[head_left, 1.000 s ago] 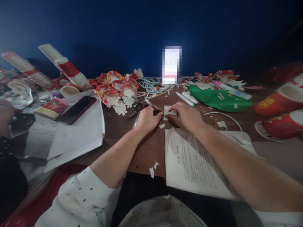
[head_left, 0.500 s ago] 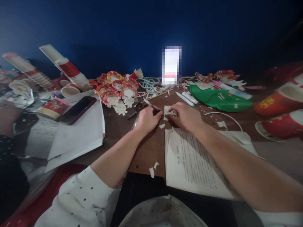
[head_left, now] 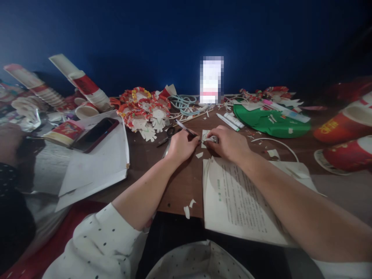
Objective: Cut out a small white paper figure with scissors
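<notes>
Dark blue wall (head_left: pixel 130 38), paler at far left, brown wood-look table (head_left: pixel 184 186), dim light

A cluttered brown table (head_left: pixel 183 182) against a dark blue wall (head_left: pixel 130 42) forms a craft workspace, whether at home or elsewhere unclear, shown by paper scraps (head_left: pixel 186 212), markers (head_left: pixel 228 123), stacked paper cups (head_left: pixel 90 87) and red-and-white cut-paper crafts (head_left: pixel 142 112).

The small paper (head_left: pixel 204 134) is white, the table (head_left: pixel 186 184) brown, the sleeve (head_left: pixel 97 237) white with seemingly black dots.

Dim light, glaring pixelated screen (head_left: pixel 211 79), blurred edges
</notes>
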A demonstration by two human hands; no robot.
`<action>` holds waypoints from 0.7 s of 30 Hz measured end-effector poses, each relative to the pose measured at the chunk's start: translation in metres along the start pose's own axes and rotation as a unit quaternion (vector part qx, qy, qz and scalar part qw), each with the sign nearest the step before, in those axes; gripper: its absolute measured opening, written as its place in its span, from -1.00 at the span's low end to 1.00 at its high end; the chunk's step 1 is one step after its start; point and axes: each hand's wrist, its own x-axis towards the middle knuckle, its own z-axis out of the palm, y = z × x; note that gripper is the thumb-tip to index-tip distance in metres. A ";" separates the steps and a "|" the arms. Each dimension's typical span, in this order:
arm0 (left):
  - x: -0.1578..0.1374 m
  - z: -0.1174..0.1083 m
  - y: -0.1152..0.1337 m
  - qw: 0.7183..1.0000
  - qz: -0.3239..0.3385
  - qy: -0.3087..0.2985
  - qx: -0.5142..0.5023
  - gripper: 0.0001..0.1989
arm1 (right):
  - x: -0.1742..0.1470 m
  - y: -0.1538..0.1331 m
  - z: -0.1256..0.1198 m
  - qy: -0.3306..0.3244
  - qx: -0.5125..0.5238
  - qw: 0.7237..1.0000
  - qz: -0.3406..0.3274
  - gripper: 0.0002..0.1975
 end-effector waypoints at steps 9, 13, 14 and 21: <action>0.000 0.002 0.000 1.000 0.016 -0.004 0.004 -0.85 | -0.002 0.000 -0.001 -0.002 -0.004 1.000 0.004 -0.75; 0.000 0.002 0.000 1.000 0.015 -0.006 0.001 -0.84 | -0.003 -0.001 -0.001 0.000 -0.006 1.000 0.007 -0.72; 0.000 0.002 0.000 1.000 0.016 -0.007 0.003 -0.84 | -0.003 -0.001 -0.001 0.002 -0.007 1.000 0.006 -0.72; 0.000 0.003 0.000 1.000 0.015 0.002 0.008 -0.84 | -0.002 -0.002 -0.001 -0.003 0.001 1.000 0.016 -0.74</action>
